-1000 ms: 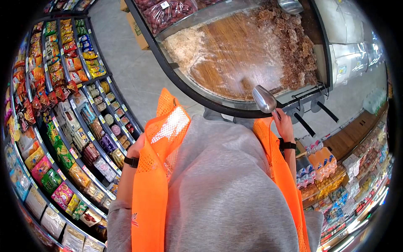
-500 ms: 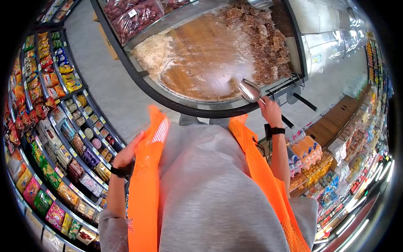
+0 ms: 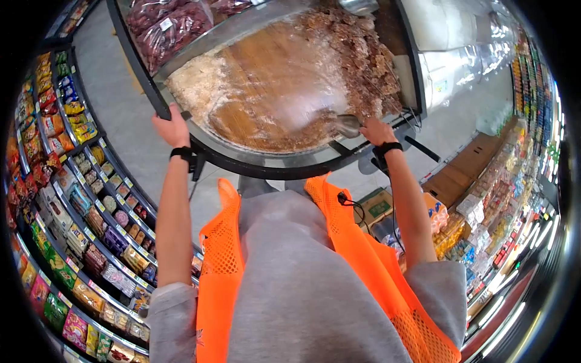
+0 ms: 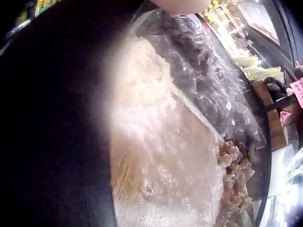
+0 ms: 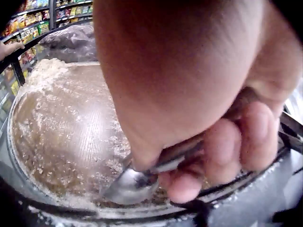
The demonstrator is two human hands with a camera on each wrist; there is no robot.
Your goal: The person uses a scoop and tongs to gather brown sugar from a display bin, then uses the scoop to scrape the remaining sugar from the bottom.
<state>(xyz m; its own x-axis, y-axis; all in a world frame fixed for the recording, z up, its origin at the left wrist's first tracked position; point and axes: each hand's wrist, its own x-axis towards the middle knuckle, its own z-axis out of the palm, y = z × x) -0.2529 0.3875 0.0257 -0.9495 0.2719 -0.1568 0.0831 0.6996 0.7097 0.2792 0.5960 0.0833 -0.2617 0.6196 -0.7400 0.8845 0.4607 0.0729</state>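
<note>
A rounded bin with a black rim [image 3: 266,168] holds brown crystal lumps [image 3: 369,66] on the right and pale crumbs [image 3: 196,85] on the left, over a brown board [image 3: 260,78]. My right hand [image 3: 379,132] grips the handle of a metal scoop [image 3: 348,125]; in the right wrist view the fingers curl round it and the scoop's bowl [image 5: 132,187] lies low over the board near the rim. My left hand [image 3: 173,128] rests on the rim at the left, its fingers partly hidden; only a bit of it [image 4: 182,4] shows in the left wrist view.
Bags of dark red goods [image 3: 169,36] lie behind a divider in the bin. A second metal scoop [image 3: 359,6] is at the top. Snack shelves [image 3: 91,236] stand at the left, an open carton [image 3: 375,207] and packed goods at the right.
My left hand has moved from beside the orange vest up to the bin's rim. The scoop in my right hand has shifted left and lowered into the bin. The view has drifted right.
</note>
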